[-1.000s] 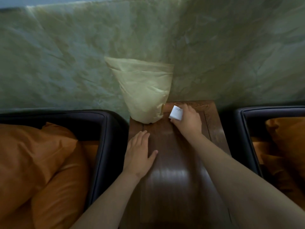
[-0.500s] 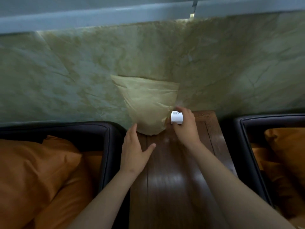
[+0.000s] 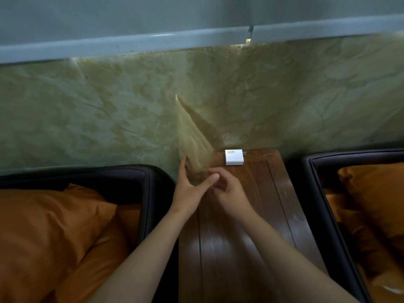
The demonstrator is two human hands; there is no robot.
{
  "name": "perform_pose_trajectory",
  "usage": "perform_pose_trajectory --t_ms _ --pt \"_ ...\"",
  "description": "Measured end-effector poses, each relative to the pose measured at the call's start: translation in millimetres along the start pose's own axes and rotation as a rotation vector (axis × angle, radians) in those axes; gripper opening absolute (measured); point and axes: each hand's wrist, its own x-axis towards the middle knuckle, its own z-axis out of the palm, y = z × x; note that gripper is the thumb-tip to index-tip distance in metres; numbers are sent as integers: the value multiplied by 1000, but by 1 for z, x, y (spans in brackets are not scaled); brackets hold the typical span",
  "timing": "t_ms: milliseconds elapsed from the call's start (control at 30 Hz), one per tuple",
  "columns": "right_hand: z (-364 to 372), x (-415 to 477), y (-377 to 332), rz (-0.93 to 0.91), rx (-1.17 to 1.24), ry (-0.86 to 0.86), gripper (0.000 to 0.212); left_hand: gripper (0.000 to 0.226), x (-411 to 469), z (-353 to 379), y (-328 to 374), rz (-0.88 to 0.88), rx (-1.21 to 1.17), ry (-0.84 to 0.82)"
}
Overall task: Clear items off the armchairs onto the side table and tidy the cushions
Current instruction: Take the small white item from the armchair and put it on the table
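Observation:
A dark wooden side table [image 3: 240, 237] stands between two armchairs. At its far end lies a white charger block [image 3: 234, 157] marked GaN, with no hand on it. A pale yellow pouch [image 3: 192, 141] stands edge-on at the table's back left corner against the wall. My left hand [image 3: 189, 189] grips its lower part, fingers behind and thumb in front. My right hand [image 3: 231, 193] is just right of the pouch's bottom, fingers curled toward it. Blur and my left thumb hide its fingertips.
The left armchair [image 3: 144, 178] has a dark frame and holds orange cushions [image 3: 50, 226]. The right armchair [image 3: 317, 182] holds another orange cushion [image 3: 376, 193]. A marbled green-yellow wall [image 3: 109, 110] rises directly behind the table.
My right hand has let go of the charger, which now lies at the table's far end, and has moved to the pouch. My left hand took hold of the pouch, now turned edge-on.

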Motion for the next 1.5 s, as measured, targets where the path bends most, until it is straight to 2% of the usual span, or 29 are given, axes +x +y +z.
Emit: perform_pose_trajectory --t_ms 67,167,267,333,400,467,533,633,700,767,833,933,967,1067,1133,1167,1367,1433,1500 --pt "9 -4 -3 -27 -32 -37 49 115 2 -7 0 -1 42 11" --pt "14 -3 -2 -29 -70 -100 47 73 7 -18 -2 22 119 22" --pt "8 4 2 27 -74 19 38 37 10 -31 1 30 89 3" --pt "4 12 2 86 -75 114 48 19 12 -42 7 18 80 -38" --pt "-1 23 2 142 -91 126 72 21 17 -52 8 12 73 -66" --pt "-3 35 1 197 -72 81 94 23 22 -59 7 33 36 -1" --pt "-2 44 -2 224 -20 35 101 31 23 -63 3 49 -55 74" --pt "-1 59 -2 236 86 6 107 52 21 -59 -13 -3 -52 45" --pt "0 67 1 265 137 -55 101 56 22 -54 -25 -76 -27 19" --pt "1 72 6 301 158 -95 87 43 29 -52 -32 -98 -32 41" --pt "-3 76 15 318 149 -67 78 33 43 -53 -32 -103 -22 56" --pt "-10 86 23 295 135 23 62 31 70 -51 -21 -55 -49 24" --pt "-12 90 25 291 118 52 59 36 79 -49 -18 -41 -66 27" --pt "-11 103 26 246 6 134 56 92 108 -41 -28 -31 -16 70" --pt "-9 109 23 234 -51 161 55 111 113 -38 -31 -39 79 78" --pt "-8 111 24 236 -67 172 53 109 111 -37 -27 -37 122 82" --pt "-8 112 27 221 -103 179 45 63 103 -25 -21 89 203 188" --pt "-8 112 25 223 -105 157 45 58 98 -25 -22 100 192 209" --pt "-5 110 24 229 -100 152 45 64 98 -27 -24 81 199 219"
